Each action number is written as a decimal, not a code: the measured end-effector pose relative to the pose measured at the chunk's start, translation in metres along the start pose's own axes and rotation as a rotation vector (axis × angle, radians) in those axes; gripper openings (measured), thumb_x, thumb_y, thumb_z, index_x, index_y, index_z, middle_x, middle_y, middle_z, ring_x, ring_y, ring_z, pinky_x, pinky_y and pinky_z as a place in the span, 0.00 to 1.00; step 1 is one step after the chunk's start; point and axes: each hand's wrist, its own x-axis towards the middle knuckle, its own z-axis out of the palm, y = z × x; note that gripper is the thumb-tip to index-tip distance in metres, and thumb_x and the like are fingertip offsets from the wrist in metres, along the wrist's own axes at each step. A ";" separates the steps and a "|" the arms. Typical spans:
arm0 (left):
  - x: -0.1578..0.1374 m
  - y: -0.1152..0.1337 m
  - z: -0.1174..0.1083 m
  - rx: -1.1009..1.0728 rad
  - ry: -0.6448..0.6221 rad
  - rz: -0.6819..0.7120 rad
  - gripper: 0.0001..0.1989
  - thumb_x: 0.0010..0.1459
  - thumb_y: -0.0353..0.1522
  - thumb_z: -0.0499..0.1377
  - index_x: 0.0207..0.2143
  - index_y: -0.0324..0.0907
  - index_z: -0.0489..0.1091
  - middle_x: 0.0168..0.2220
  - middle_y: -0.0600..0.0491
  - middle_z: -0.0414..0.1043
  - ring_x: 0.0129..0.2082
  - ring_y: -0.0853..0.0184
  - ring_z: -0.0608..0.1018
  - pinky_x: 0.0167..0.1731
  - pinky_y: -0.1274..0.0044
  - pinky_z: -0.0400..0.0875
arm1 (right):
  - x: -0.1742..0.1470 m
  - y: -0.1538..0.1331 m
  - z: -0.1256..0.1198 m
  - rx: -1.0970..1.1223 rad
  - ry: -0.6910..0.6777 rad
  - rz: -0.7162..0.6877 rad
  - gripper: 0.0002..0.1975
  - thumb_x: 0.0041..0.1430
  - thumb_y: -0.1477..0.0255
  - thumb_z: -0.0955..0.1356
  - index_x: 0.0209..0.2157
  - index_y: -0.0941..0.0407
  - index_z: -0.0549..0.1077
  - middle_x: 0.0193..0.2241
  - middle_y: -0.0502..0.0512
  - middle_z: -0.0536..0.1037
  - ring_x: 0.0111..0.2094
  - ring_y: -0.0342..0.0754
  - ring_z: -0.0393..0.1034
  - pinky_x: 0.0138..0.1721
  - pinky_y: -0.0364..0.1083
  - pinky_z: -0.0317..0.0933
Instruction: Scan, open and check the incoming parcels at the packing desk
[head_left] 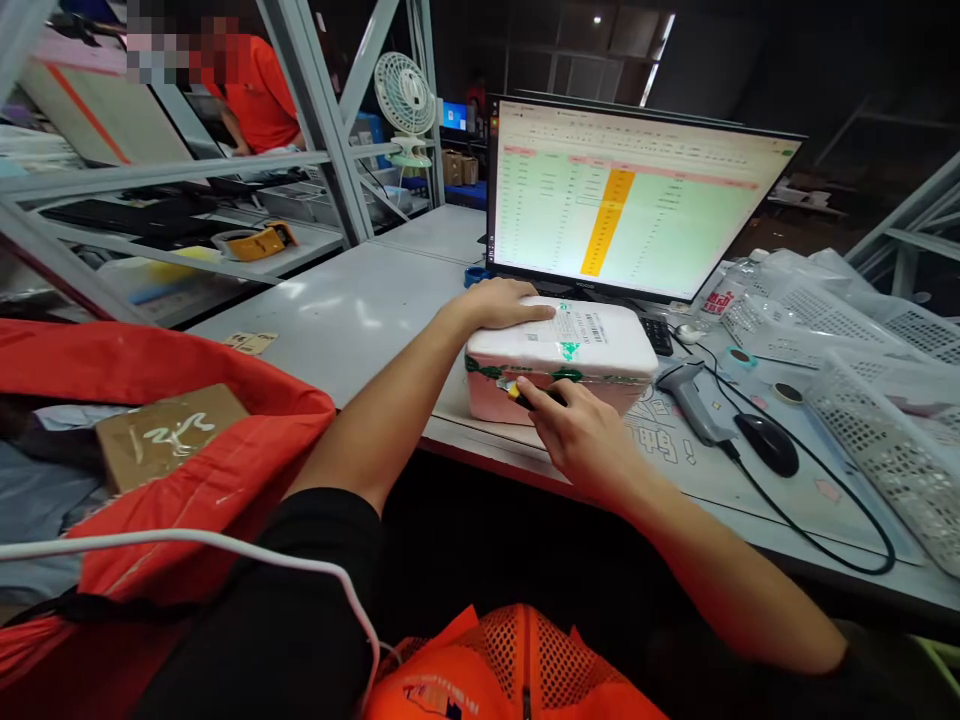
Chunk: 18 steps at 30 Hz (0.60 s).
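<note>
A white foam box (564, 352) stands at the front edge of the desk, with a printed label on its lid and green tape along the seam. Across the lid's left back corner lies my left hand (504, 303), thumb stretched out on top; some of its fingers are hidden. My right hand (581, 425) is closed round a yellow and black utility knife (516, 391) at the front of the box. The knife's tip is at the taped seam below the lid; how deep it sits, I cannot tell.
Behind the box stands a monitor (630, 200). To the right are a barcode scanner (694, 402), a mouse (766, 444), tape rolls, a bottle (733, 285) and white baskets (892, 450). An orange bag (277, 425) holds a carton (169, 435) at left. Another person works beyond the metal frame.
</note>
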 end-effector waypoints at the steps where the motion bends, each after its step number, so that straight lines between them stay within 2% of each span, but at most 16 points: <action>1: 0.000 0.000 0.000 0.001 0.003 0.004 0.45 0.61 0.65 0.52 0.68 0.46 0.69 0.67 0.43 0.71 0.64 0.43 0.73 0.63 0.58 0.67 | 0.007 -0.003 0.000 -0.040 -0.020 0.010 0.25 0.77 0.71 0.62 0.72 0.54 0.68 0.45 0.65 0.77 0.45 0.59 0.74 0.45 0.53 0.71; 4: 0.001 -0.001 0.001 -0.005 0.001 0.011 0.44 0.61 0.65 0.53 0.67 0.47 0.70 0.67 0.43 0.71 0.63 0.43 0.73 0.62 0.56 0.68 | 0.016 -0.008 0.001 -0.111 -0.013 0.030 0.26 0.76 0.72 0.62 0.71 0.54 0.68 0.44 0.65 0.77 0.44 0.59 0.73 0.44 0.53 0.69; 12: 0.003 -0.003 0.000 -0.035 -0.014 0.015 0.42 0.60 0.65 0.54 0.66 0.50 0.71 0.67 0.45 0.71 0.62 0.42 0.74 0.61 0.53 0.69 | 0.015 -0.006 -0.007 -0.172 -0.048 0.020 0.25 0.76 0.71 0.62 0.70 0.54 0.70 0.43 0.65 0.77 0.41 0.58 0.73 0.37 0.50 0.66; 18: 0.005 -0.006 0.001 -0.052 -0.021 0.033 0.43 0.59 0.66 0.55 0.66 0.50 0.71 0.67 0.45 0.71 0.63 0.43 0.74 0.60 0.55 0.69 | 0.013 0.000 -0.009 -0.202 -0.011 -0.017 0.24 0.76 0.72 0.62 0.69 0.53 0.70 0.42 0.63 0.78 0.39 0.57 0.73 0.37 0.50 0.66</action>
